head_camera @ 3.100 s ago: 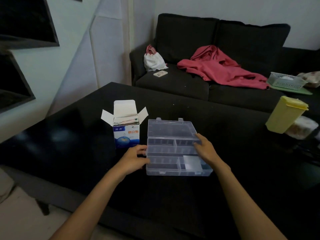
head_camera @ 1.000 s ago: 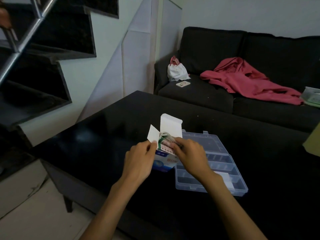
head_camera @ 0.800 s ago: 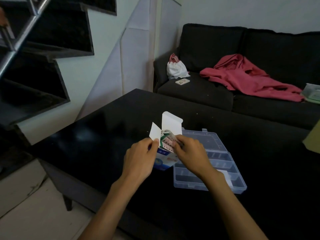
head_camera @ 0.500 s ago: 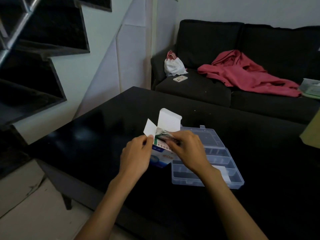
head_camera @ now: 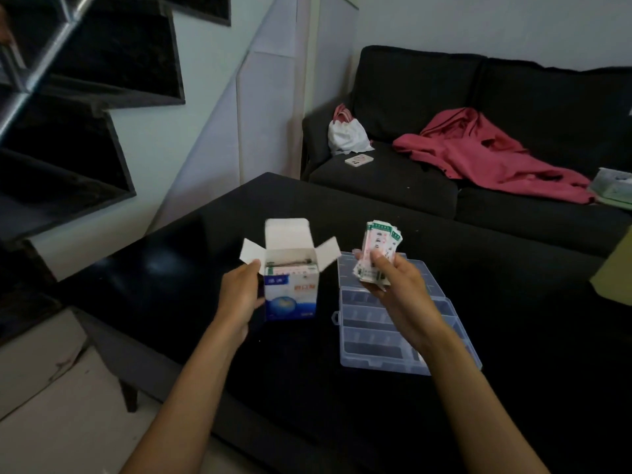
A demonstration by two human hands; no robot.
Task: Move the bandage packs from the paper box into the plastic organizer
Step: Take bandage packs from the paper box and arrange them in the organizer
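Note:
A blue and white paper box stands upright on the black table with its top flaps open; more bandage packs show inside its mouth. My left hand grips the box's left side. My right hand holds a stack of green, white and pink bandage packs upright, above the far end of the clear plastic organizer. The organizer lies open to the right of the box, its divided compartments partly hidden by my right forearm.
A black sofa behind the table carries a red garment, a white bag and a small card. A yellow-green container sits at the table's right edge. Dark stairs rise on the left.
My right hand has pulled a stack of bandage packs out of the box and carried it right, over the organizer. My left hand stays on the box.

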